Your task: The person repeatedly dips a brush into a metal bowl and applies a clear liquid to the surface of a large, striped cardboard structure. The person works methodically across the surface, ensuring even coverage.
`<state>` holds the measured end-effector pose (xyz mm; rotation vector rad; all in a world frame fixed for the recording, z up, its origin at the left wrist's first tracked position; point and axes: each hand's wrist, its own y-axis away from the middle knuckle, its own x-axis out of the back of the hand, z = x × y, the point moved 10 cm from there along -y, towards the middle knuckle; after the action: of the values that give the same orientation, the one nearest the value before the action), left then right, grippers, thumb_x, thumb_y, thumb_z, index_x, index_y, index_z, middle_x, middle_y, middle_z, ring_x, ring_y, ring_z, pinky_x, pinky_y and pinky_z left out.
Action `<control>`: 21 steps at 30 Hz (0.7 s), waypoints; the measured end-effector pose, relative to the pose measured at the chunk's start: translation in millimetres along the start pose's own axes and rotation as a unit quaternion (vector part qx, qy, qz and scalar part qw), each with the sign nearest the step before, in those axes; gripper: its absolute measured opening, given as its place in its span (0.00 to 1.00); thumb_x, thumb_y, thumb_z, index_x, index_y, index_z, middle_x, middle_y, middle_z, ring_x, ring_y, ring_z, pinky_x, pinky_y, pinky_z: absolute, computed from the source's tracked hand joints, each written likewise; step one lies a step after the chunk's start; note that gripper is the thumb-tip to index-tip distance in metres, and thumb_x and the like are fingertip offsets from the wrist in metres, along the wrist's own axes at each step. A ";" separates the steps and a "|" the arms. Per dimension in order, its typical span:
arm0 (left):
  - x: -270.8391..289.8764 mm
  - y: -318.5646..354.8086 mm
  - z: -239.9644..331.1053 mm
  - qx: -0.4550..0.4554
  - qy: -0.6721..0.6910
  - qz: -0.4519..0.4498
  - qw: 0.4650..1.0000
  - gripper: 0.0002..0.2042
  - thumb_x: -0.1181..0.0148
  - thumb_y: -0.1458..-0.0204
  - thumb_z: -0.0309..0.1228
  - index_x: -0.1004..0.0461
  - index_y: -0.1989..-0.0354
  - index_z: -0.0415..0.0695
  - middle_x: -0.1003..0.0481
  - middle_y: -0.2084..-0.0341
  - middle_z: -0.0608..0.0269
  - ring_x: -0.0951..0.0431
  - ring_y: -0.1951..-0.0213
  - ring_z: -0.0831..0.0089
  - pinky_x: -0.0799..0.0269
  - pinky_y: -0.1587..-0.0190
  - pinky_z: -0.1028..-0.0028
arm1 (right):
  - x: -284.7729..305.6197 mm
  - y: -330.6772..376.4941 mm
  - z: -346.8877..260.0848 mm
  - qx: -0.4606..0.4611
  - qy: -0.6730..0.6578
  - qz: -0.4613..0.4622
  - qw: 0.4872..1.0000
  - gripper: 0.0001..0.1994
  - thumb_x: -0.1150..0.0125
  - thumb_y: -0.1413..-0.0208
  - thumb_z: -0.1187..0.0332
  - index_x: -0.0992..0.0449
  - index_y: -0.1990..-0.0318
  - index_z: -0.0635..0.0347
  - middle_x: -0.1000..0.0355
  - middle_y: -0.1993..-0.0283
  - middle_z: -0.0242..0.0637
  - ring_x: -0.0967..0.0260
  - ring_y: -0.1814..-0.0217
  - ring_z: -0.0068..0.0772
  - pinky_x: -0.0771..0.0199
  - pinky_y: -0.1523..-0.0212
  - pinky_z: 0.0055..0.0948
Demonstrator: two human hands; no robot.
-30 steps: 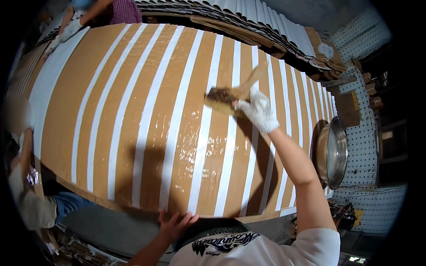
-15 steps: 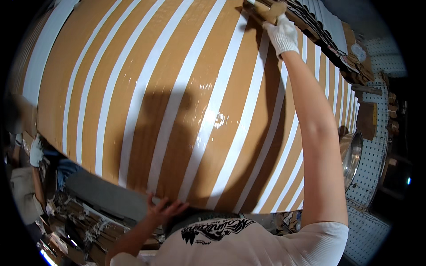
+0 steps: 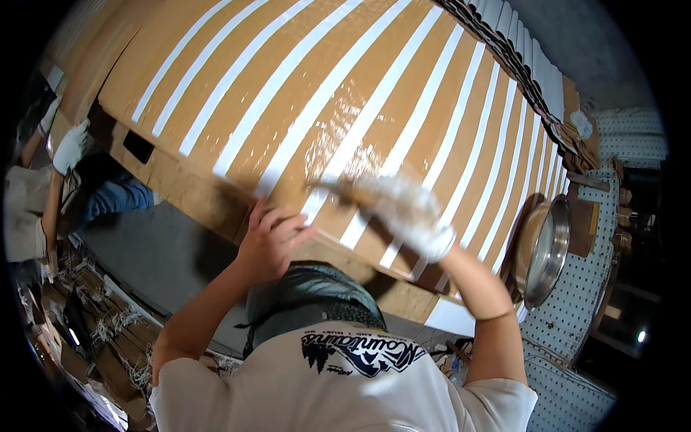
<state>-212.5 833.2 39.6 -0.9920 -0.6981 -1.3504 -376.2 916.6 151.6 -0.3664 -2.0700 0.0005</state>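
Observation:
Brown boards with white strips between them (image 3: 317,93) spread out in front of me, their surface wet and shiny in the middle. In its white, soiled work glove, my right hand (image 3: 410,212) is closed around a flat brown brush (image 3: 338,191), low over the near part of the boards. Motion smears both the glove and the brush, so whether the bristles touch is unclear. My bare left hand (image 3: 270,241) is at the near edge of the boards, its fingers spread and the tips by a white strip.
A shiny metal basin (image 3: 551,252) stands tilted at the right. Along the far right lies a row of stacked dark-edged sheets (image 3: 497,54). At the left a co-worker's white-gloved hand (image 3: 70,147) is beside another brown board. Scraps (image 3: 119,327) litter the lower left.
My right hand has swept from the far edge back toward me with the brush. My left hand has risen onto the near edge. The view has shifted, showing more of the near edge.

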 end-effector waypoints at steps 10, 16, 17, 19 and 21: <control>-3.1 13.0 10.9 0.019 0.025 0.008 0.999 0.38 0.44 0.65 0.24 0.31 0.35 0.56 0.33 0.40 0.60 0.42 0.34 0.47 0.56 0.29 0.39 | -50.1 67.2 -3.4 -0.138 0.065 0.047 0.987 0.16 0.52 0.39 0.71 0.20 0.48 0.51 0.20 0.55 0.41 0.22 0.61 0.38 0.19 0.60 0.32; 9.2 8.6 26.3 0.009 -0.017 0.035 0.999 0.37 0.44 0.64 0.21 0.29 0.37 0.54 0.31 0.42 0.59 0.39 0.35 0.47 0.52 0.30 0.41 | 37.8 65.5 95.5 -0.299 0.224 0.106 0.921 0.15 0.42 0.44 0.66 0.19 0.50 0.39 0.20 0.58 0.36 0.21 0.59 0.39 0.20 0.56 0.36; 9.6 4.4 30.5 -0.001 -0.025 0.040 0.999 0.37 0.44 0.64 0.20 0.28 0.37 0.54 0.30 0.42 0.58 0.38 0.35 0.48 0.51 0.30 0.42 | 61.6 75.9 109.2 -0.246 0.231 0.207 0.918 0.16 0.41 0.45 0.67 0.20 0.48 0.39 0.20 0.56 0.37 0.21 0.57 0.41 0.20 0.56 0.37; 3.6 3.7 31.6 -0.006 -0.026 0.048 0.998 0.40 0.45 0.67 0.20 0.29 0.36 0.56 0.32 0.42 0.58 0.39 0.35 0.45 0.51 0.30 0.39 | 55.3 95.8 134.2 -0.296 0.254 0.212 0.896 0.18 0.41 0.45 0.67 0.21 0.46 0.42 0.21 0.52 0.38 0.21 0.54 0.42 0.20 0.55 0.36; 1.9 5.7 27.7 0.001 -0.032 0.046 0.998 0.40 0.44 0.67 0.20 0.30 0.36 0.56 0.32 0.42 0.59 0.40 0.35 0.46 0.51 0.31 0.39 | 20.9 104.6 80.2 -0.139 0.181 0.242 0.943 0.19 0.42 0.44 0.69 0.22 0.44 0.45 0.22 0.50 0.39 0.21 0.55 0.44 0.20 0.55 0.35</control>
<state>-203.0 856.5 52.5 -1.0565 -0.6931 -1.2428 -426.9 1033.8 112.9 -0.9688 -1.5736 -0.0608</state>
